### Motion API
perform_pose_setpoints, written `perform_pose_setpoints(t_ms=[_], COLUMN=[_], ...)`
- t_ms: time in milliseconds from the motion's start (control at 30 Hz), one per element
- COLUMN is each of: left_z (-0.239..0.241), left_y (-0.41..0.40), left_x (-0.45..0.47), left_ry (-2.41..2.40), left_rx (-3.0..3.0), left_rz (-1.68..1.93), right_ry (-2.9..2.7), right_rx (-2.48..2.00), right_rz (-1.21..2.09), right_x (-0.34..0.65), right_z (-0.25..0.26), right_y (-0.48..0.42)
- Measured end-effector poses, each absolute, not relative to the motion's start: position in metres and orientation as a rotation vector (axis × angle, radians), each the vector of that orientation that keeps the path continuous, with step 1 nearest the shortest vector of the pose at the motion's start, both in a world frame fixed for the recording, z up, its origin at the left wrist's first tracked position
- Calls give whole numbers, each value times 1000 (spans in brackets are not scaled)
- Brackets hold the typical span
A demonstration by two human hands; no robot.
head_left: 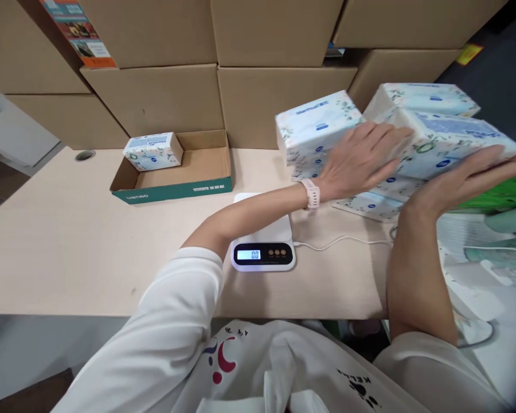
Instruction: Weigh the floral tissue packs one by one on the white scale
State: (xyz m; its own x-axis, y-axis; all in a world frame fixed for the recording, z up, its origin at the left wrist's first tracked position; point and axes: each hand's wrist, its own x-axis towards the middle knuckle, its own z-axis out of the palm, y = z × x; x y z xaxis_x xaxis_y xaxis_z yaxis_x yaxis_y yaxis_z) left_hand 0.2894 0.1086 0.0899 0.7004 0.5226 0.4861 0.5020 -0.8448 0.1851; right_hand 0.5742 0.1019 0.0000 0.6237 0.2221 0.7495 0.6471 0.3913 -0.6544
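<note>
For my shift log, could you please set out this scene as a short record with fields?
left hand: flat against a tissue pack in the stack
right hand: open, against the stack's right side
stack of tissue packs: on the desk's right end
scale: empty, reads 0.0
tray box: holds one tissue pack
behind: cardboard cartons

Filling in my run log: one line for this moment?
left hand: flat on white floral tissue packs | right hand: same stack | white scale: bare
</note>
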Motion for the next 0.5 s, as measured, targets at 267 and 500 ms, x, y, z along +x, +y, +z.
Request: perform_pose_setpoints(t_ms=[267,500], left_z=[67,44], left_y=[227,250], left_x=[234,210], left_ry=[878,833], left_rx=[2940,2878], left_rz=[778,865], right_ry=[-873,-866], right_rx=[-1601,-1642], right_rz=[-628,-717], right_x=[593,600], right_z=[-17,-23], right_y=[119,93])
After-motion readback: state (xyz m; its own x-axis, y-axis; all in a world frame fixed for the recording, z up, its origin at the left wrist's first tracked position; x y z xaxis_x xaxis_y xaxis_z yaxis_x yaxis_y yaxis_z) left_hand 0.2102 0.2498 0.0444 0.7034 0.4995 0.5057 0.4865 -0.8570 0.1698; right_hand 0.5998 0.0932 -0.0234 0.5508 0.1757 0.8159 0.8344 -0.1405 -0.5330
